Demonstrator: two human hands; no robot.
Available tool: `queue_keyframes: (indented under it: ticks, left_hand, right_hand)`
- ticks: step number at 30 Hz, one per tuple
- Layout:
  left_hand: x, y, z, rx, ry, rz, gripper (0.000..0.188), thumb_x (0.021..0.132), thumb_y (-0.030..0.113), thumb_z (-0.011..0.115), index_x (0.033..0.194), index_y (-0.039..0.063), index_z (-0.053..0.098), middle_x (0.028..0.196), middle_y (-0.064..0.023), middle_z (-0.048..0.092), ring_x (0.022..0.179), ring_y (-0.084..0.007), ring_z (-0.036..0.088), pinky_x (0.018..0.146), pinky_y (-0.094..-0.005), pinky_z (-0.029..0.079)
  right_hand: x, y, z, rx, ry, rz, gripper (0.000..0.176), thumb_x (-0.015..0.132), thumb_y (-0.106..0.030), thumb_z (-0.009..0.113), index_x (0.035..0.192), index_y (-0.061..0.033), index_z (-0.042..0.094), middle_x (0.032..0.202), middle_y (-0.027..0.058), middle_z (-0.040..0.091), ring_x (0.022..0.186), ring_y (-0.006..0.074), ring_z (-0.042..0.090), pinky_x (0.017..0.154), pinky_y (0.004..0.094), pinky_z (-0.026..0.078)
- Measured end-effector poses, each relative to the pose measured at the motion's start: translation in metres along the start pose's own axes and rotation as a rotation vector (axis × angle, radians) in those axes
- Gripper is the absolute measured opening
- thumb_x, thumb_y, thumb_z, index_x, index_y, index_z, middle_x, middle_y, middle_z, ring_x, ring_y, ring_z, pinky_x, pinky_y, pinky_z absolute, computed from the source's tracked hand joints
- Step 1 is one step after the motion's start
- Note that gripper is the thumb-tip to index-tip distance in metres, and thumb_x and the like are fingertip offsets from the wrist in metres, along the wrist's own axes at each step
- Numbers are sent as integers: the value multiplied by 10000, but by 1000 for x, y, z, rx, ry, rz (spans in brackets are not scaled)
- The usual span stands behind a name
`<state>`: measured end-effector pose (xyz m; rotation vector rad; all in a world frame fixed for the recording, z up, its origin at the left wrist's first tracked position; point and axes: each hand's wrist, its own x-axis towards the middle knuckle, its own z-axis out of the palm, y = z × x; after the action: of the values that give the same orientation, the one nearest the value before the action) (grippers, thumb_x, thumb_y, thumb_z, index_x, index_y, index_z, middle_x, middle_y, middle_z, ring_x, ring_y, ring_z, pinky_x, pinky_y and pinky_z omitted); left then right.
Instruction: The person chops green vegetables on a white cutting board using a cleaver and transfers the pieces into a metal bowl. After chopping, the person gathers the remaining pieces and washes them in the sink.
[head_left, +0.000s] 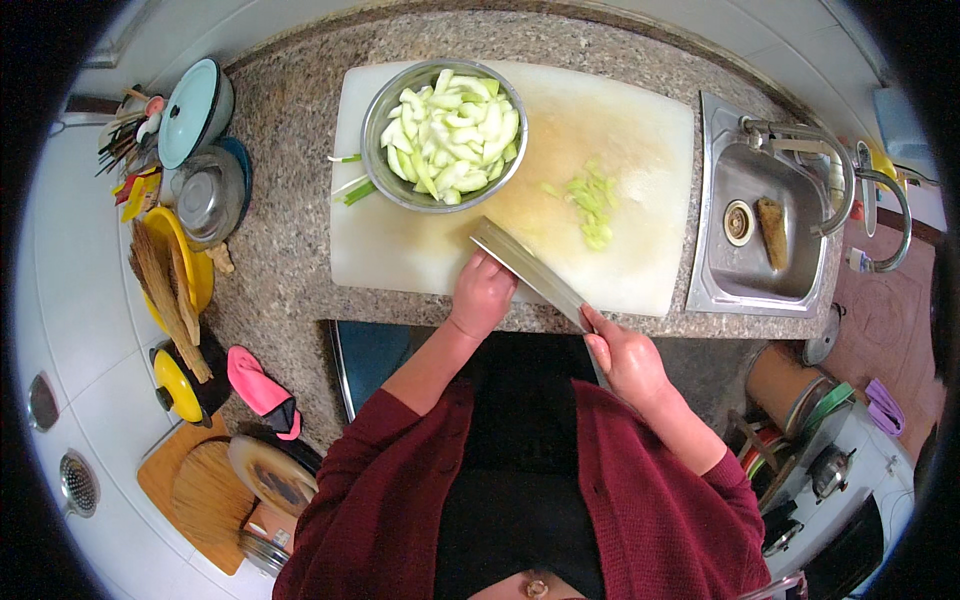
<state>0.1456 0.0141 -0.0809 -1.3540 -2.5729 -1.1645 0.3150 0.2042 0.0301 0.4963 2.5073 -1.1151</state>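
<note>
A large kitchen knife with a broad blade (534, 271) slants over the front of a white cutting board (637, 285). My right hand (628, 361) grips it at the handle end. By the blade's far end is my left hand (484, 296), its fingertips hidden behind the steel; whether they hold anything cannot be made out. At the board's back left, a metal bowl (371, 169) is heaped with pale green vegetable slices (454, 139). Small chopped green pieces (592, 199) lie in a loose patch right of centre. Scallion pieces (358, 193) stick out beside the bowl.
On the right a steel sink (712, 277) holds a brownish elongated object (772, 232) under a curved faucet (844, 191). Along the left stand a light-blue lidded pot (191, 112), a yellow basin (202, 277), a straw whisk brush (169, 292) and a pink cloth item (259, 382).
</note>
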Motion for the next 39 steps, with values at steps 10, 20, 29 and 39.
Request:
queue_keyframes:
  ticks: [10, 20, 29, 39]
  left_hand:
    - [18, 13, -11, 51, -51, -36, 239, 748, 8, 727, 983, 17, 687, 1085, -111, 601, 988, -331, 605, 859, -423, 534]
    - [74, 6, -59, -46, 237, -159, 265, 780, 45, 752, 1025, 19, 653, 1135, -120, 600, 971, -334, 613, 839, -424, 534]
    - [112, -94, -136, 275, 17, -251, 204, 772, -29, 716, 930, 92, 756, 962, -80, 659, 982, -302, 614, 883, -404, 516]
    - [123, -116, -128, 373, -231, 1, 49, 745, 30, 658, 777, 45, 692, 958, -88, 620, 1003, -292, 585, 887, -419, 502]
  right_hand:
    - [-1, 15, -30, 142, 103, 248, 380, 1057, -271, 526, 1338, -44, 647, 954, 251, 713, 856, 400, 707, 803, 439, 546]
    - [-1, 16, -20, 131, 139, 218, 388, 1048, -242, 527, 1352, -26, 636, 848, 232, 693, 747, 335, 688, 762, 412, 535]
    - [0, 19, -20, 166, 125, 211, 404, 1057, -247, 511, 1365, -12, 624, 711, 163, 619, 635, 261, 602, 679, 385, 506]
    - [2, 26, -23, 202, 118, 201, 437, 1068, -280, 485, 1363, 15, 617, 607, 96, 516, 550, 192, 517, 590, 356, 452]
